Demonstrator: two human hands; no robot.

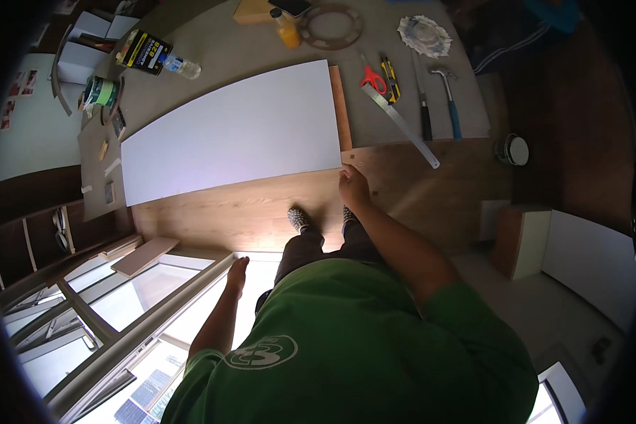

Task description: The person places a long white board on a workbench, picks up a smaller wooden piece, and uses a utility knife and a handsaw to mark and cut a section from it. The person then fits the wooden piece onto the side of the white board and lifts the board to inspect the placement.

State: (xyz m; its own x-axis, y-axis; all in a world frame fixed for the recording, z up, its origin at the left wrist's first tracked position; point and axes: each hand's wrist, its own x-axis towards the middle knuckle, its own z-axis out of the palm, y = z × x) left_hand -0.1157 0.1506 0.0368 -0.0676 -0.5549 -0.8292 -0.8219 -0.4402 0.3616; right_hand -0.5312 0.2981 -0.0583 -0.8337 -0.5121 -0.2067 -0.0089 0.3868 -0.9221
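Observation:
A long white panel (233,127) lies across the grey-covered work surface, its near edge over a wood-grain floor or board. My right hand (355,186) is at its near right corner, fingers bent together and pinching the edge there. A reddish-brown wooden strip (340,106) shows along the panel's right end. Down by my left side hangs my left hand (238,274), apart from the panel, its fingers loosely extended and holding nothing visible. Right of the panel lie a steel ruler (401,126), red-handled scissors (374,80) and a yellow-black utility knife (390,79).
A hammer (451,106) and a black-handled tool (424,106) lie farther right. A crumpled silvery disc (425,36), a ring (332,27) and an orange bottle (287,31) sit at the back. A black tin (143,52) and clear bottle (181,66) stand left; a small bucket (514,150), right.

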